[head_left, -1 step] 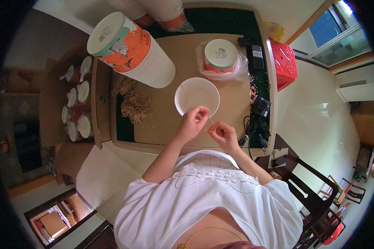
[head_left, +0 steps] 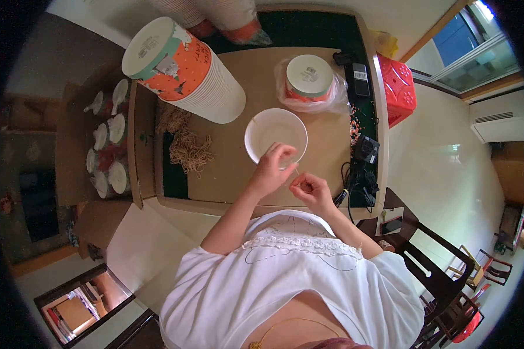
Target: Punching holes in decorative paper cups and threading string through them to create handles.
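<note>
A white paper bowl (head_left: 275, 131) stands on the brown board in front of me, its mouth facing up. My left hand (head_left: 271, 170) is over the bowl's near rim, fingers loosely bent and thumb apart from them; I see nothing held in it. Close beside it, nearer my body, my right hand (head_left: 311, 191) is closed in a pinch. A thin pale strand (head_left: 297, 170) rises from its fingertips toward the left thumb; its full length is hidden. Tangled brown strings (head_left: 191, 152) lie left of the bowl.
A tall stack of paper bowls (head_left: 215, 87) leans at the back left. A bagged bowl stack (head_left: 310, 78) stands back right. Black adapters and cables (head_left: 364, 174) line the right edge, near small scattered beads (head_left: 355, 125). An open carton (head_left: 108, 145) with lidded containers sits left.
My left thumb and fingers have spread apart, and the hand has shifted slightly. My right hand has moved a little to the left.
</note>
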Demonstrator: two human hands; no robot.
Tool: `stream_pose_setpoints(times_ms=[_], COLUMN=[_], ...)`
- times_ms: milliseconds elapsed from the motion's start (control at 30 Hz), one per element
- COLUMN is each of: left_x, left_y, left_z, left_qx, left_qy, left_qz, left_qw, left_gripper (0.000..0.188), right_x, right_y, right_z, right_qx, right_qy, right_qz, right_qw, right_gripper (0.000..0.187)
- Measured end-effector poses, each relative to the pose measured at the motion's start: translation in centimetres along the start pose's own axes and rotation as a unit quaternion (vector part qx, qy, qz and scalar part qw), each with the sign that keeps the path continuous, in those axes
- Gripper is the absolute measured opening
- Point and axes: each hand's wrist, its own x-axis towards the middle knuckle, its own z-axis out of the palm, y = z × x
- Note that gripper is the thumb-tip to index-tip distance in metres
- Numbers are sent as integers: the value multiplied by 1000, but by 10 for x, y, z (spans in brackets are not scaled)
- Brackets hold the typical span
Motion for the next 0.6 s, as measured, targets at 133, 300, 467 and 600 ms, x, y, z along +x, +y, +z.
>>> stream_pose_setpoints(times_ms=[133, 300, 467, 600], left_x=[-1, 0, 4, 1], left_y=[-27, -24, -13, -16], left_z=[22, 14, -1, -3], left_qx=[158, 78, 27, -35], left_qy=[-57, 23, 20, 17], left_qz=[-31, -92, -92, -96], left_qw=[985, 992, 995, 995], left_gripper=[24, 18, 20, 21], right_x=[4, 42, 60, 60], right_y=[10, 31, 23, 19], right_z=[-5, -18, -4, -2], right_qx=[38, -10, 4, -16], right_qy=[11, 180, 182, 162], right_qz=[-76, -114, -147, -154], right_qw=[996, 977, 972, 974], right_gripper=[6, 8, 7, 8])
